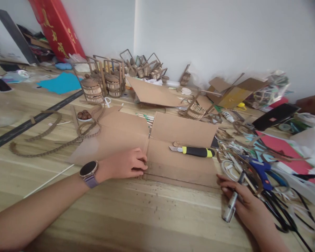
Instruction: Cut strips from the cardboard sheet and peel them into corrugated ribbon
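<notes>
An unfolded piece of brown cardboard [170, 168] lies on the wooden table in front of me. My left hand [128, 163], with a watch on its wrist, rests at its near edge by the middle crease. The fingers are bent down onto the cardboard, and their tips are partly hidden. In my right hand [243, 199] a marker pen [232, 203] lies across the fingers. The thumb and fingertips of that hand touch the cardboard's right near corner. A black and yellow utility knife [196, 151] sits on the right panel, its blade out and pointing left.
A blue glue gun [261, 171], tape rolls and cables crowd the right side. Small woven baskets [91, 90] stand at the back left. A braided strip [49, 152] curves beside a bowl of brown nuts [84, 116]. A cardboard box [235, 92] is at the back right.
</notes>
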Demonstrator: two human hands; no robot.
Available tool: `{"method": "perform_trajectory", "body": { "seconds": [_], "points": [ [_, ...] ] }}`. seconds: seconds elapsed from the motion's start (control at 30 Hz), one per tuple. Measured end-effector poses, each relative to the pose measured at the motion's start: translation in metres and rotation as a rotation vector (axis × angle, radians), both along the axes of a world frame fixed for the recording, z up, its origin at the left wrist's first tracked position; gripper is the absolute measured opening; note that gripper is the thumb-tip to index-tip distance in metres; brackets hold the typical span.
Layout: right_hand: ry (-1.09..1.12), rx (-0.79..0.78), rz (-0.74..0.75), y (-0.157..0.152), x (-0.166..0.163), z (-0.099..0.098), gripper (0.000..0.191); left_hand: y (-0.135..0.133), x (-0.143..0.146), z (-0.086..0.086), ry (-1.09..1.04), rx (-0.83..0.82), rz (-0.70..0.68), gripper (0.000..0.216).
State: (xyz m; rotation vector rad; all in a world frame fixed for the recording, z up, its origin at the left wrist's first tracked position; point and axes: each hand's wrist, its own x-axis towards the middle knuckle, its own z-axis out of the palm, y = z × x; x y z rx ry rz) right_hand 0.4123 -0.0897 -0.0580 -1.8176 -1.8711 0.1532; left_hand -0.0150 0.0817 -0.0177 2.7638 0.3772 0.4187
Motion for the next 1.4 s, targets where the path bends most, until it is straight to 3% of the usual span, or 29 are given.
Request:
{"method": "perform_trajectory", "body": {
  "seconds": [0.9, 1.4],
  "points": [
    [-0.080, 0.089, -0.014, -0.002, -0.021, 0.012, 0.019, 0.001, 0.000, -0.001, -0.016, -0.006, -0.030, 0.016],
    [-0.115, -0.023, 0.045, 0.000, -0.001, 0.002, 0.019, -0.001, 0.002, 0.004, 0.000, 0.068, -0.052, 0.018]
  ]
}}
